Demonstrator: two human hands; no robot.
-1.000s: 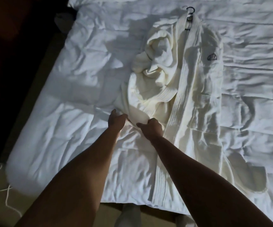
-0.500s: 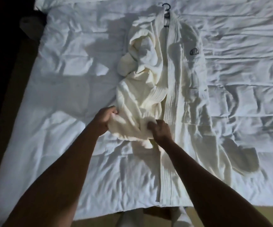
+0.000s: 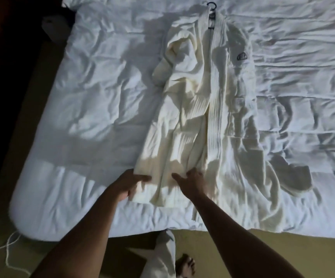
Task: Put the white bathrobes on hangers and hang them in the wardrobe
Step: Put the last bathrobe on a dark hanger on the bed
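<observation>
1. Head view: one cream-white, ribbed terry bathrobe (image 3: pixel 198 109) is seen laid lengthwise on a wide bed covered by a crumpled white duvet (image 3: pixel 94 109), with its collar toward the far edge and its hem toward the near edge.
2. One dark hanger hook (image 3: pixel 212 5) is seen protruding at the collar; the rest of the hanger is hidden inside the robe.
3. One small grey embroidered badge (image 3: pixel 242 56) is shown on the chest panel, on the right side of the picture.
4. The front band of the robe is marked by long vertical ribs; the left half is bunched into soft folds near the shoulder, and one sleeve is spread flat at the lower right.
5. The left hand (image 3: pixel 127 184) is placed at the near left corner of the hem; its thumb lies on top of the cloth and its fingers are curled under the edge, so the fabric is pinched.
6. The right hand (image 3: pixel 190 180) is laid on the hem just beside it, with fingers loosely spread and pressed on the fabric rather than closed round it.
7. One thin white cord (image 3: pixel 0 243) is seen lying on the olive floor at the lower left.
8. One bare foot (image 3: pixel 185 266) is visible on the floor below the bed edge.
</observation>
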